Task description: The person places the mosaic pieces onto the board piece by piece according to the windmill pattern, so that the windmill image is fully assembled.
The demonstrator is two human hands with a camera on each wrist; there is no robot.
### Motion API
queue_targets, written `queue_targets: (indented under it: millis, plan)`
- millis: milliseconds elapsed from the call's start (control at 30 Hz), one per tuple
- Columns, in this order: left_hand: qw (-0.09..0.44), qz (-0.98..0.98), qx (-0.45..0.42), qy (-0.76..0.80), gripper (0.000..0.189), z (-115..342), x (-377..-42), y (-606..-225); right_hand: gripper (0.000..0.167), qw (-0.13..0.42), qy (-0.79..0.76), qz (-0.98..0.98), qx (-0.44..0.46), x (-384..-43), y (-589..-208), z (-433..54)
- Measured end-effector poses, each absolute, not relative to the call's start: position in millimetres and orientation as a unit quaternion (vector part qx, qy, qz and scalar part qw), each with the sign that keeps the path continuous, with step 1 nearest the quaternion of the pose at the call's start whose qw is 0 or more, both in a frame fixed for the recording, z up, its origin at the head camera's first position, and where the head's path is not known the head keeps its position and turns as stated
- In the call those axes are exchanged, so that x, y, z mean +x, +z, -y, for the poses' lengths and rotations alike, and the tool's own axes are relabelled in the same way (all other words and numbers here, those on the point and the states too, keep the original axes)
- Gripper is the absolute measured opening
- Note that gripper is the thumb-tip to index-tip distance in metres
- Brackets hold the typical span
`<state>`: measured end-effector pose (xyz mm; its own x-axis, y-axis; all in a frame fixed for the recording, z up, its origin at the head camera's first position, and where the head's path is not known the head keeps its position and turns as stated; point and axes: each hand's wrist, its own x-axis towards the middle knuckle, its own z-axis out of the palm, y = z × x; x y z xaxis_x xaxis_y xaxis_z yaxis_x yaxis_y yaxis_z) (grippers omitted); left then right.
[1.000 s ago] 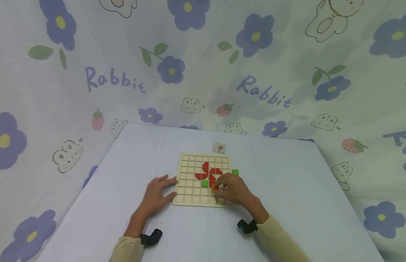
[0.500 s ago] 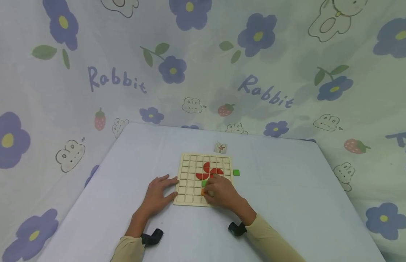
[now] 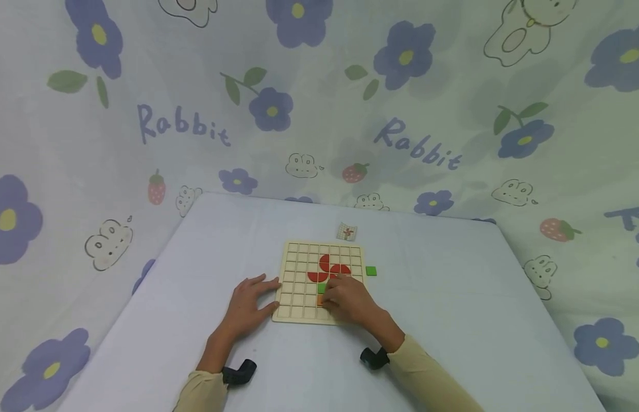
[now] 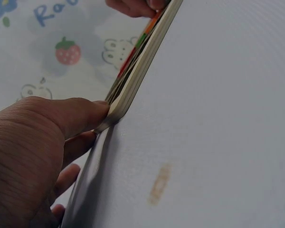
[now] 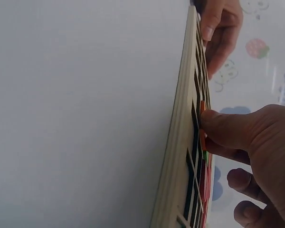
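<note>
A square wooden grid board [image 3: 293, 286] lies on the white table. Red rounded pieces [image 3: 317, 277] form a pinwheel on it, with a green square tile [image 3: 321, 288] just below. My right hand [image 3: 352, 300] reaches over the board's right part and pinches an orange tile [image 3: 320, 300] at the cell below the green one. In the right wrist view, the thumb lies against this orange tile [image 5: 203, 105], low at the grid. At the board's left edge rests my left hand [image 3: 249, 303], thumb and fingers spread. The right hand hides part of the red pieces.
A loose green tile [image 3: 371, 271] lies just right of the board. Behind the board is a small card [image 3: 347, 232] printed with a red pinwheel. A patterned curtain [image 3: 319, 131] rises at the table's back edge. Black wrist cameras [image 3: 239, 372] sit on both wrists.
My right hand has moved left across the board with the orange tile, to the cell under the green tile, and has shifted little in the last half second. The left hand stays put.
</note>
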<state>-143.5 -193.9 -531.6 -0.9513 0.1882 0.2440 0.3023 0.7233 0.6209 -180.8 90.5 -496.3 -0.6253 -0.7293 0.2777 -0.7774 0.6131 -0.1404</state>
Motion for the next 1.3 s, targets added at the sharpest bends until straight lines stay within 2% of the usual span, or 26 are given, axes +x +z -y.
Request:
queue_targets:
  millis: [433, 633, 900, 1000, 1167, 1300]
  plan:
    - [0.085, 0.925, -0.134, -0.345, 0.042, 194.9, -143.0, -532.0, 0.006, 0.081, 0.165, 0.902, 0.392, -181.0, -494.8, -102.6]
    - [0.088, 0.923, -0.137, -0.349, 0.041, 195.5, -142.4, -534.6, 0.007, 0.081, 0.197, 0.920, 0.329, -191.7, -491.4, -122.6]
    - [0.081, 0.923, -0.135, -0.350, 0.041, 196.4, -142.1, -535.9, 0.013, 0.107, 0.205, 0.947, 0.222, -211.1, -492.3, -154.0]
    - [0.082, 0.923, -0.136, -0.351, 0.041, 196.3, -141.8, -535.3, 0.016, 0.089, 0.189, 0.958, 0.196, -213.5, -492.7, -164.3]
    - [0.081, 0.921, -0.137, -0.356, 0.041, 196.0, -141.1, -533.8, 0.017, 0.027, 0.177, 0.966, 0.186, -210.0, -492.5, -176.3]
    - [0.082, 0.921, -0.136, -0.355, 0.041, 195.6, -141.1, -533.6, 0.016, 0.018, 0.182, 0.967, 0.179, -211.1, -493.0, -182.6]
